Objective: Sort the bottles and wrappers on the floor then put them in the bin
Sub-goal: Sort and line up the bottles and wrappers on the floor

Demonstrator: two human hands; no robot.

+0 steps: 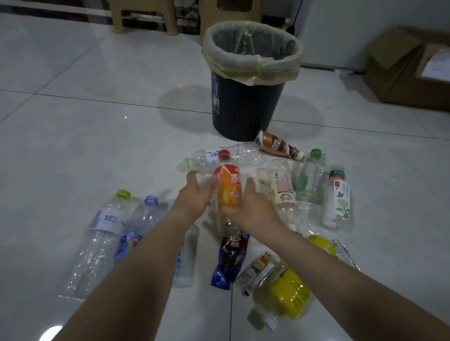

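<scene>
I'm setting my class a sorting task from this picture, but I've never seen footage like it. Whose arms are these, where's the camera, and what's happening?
No machine here: one camera worn on a person's head looks forward and down, so the arms are the wearer's own. The left hand and right hand together hold an orange bottle. Around them on the tiled floor lie plastic bottles, such as a big clear bottle, and wrappers, such as a blue wrapper. Beyond stands a dark bin with a bag liner, where they should go.
</scene>
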